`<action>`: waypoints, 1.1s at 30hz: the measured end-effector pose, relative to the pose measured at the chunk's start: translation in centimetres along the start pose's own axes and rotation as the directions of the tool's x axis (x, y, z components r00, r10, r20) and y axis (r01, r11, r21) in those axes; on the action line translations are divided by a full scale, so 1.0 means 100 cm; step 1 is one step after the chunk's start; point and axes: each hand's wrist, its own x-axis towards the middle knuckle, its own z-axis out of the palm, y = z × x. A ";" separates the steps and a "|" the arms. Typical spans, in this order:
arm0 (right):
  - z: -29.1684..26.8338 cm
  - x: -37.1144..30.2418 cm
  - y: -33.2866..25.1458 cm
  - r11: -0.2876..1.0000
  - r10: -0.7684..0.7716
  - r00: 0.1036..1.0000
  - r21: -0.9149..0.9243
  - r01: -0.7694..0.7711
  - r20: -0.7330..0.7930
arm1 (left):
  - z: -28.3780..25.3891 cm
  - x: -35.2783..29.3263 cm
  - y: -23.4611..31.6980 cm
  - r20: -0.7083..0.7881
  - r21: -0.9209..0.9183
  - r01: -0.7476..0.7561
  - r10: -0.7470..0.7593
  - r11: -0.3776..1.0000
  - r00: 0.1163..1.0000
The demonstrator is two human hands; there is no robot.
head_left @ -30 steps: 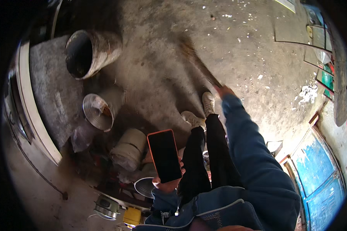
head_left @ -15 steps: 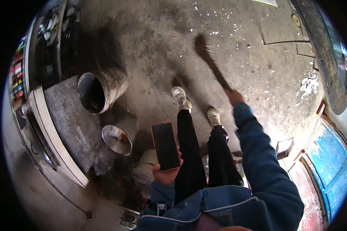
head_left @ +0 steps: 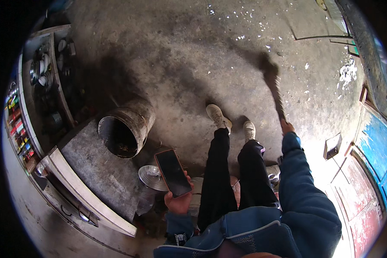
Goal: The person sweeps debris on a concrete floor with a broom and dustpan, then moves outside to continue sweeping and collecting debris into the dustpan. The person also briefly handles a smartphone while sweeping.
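Note:
My left hand (head_left: 179, 203) is closed around a smartphone (head_left: 173, 173) with an orange-red rim and a dark screen facing up. Out to the right, my right hand (head_left: 287, 127) grips the near end of what looks like a short dark hand broom (head_left: 276, 88). Its shaft has a ridged edge, and its wider far end is smeared by motion. That end is low over or on the grey concrete floor (head_left: 185, 64); contact cannot be made out. Both my feet in light shoes (head_left: 218, 115) stand between the two hands.
A large rusty metal drum (head_left: 144, 118) lies tilted at the left, its mouth toward me. Beside the phone sits a round silvery pot lid (head_left: 150, 180). Shelves with dishes (head_left: 43, 71) line the far left. White flecks (head_left: 348, 71) dot the floor; a blue-painted door panel (head_left: 374, 139) stands right.
My right hand has swung right and closer to me, and the broom's far end has swept rightward. The whole view has shifted. The phone remains in my left hand.

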 end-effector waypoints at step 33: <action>-0.129 -0.077 0.065 0.998 0.013 0.999 -0.061 -0.011 0.042 | 0.401 0.142 -0.200 0.632 0.510 0.415 -0.656 0.753 0.412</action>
